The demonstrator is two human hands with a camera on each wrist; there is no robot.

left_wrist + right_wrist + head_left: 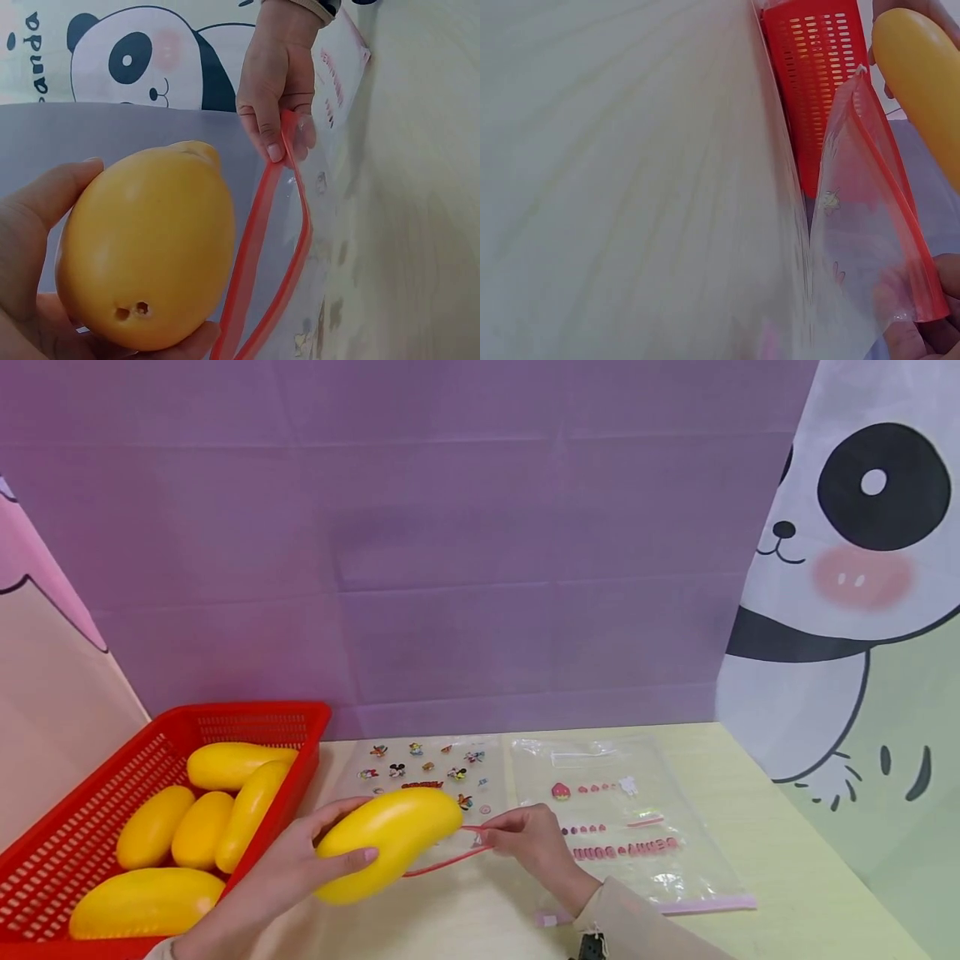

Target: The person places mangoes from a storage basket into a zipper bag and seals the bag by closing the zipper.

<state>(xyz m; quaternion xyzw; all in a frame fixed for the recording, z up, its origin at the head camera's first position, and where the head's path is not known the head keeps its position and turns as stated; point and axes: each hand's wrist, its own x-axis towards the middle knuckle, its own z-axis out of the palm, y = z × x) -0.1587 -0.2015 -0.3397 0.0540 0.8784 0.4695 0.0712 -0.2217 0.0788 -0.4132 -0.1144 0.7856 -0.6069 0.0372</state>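
A glossy yellow mango point(393, 839) is gripped in my left hand point(296, 860), thumb across its near side. Two small holes point(131, 310) show in its end in the left wrist view. The fruit is held just over the mouth of a clear zip bag point(859, 217) printed with small cartoon figures. My right hand point(534, 842) pinches one end of the bag's red zip edge point(259, 225). The two red strips stand apart along the middle, so the bag's mouth gapes. In the head view the mango hides part of the bag.
A red plastic basket point(303, 785) at left holds several more mangoes point(255, 810). Right of the cartoon bag, a second clear zip bag point(701, 827) with a pink zip lies flat on the pale wooden table point(817, 877). A purple cloth point(450, 527) hangs behind.
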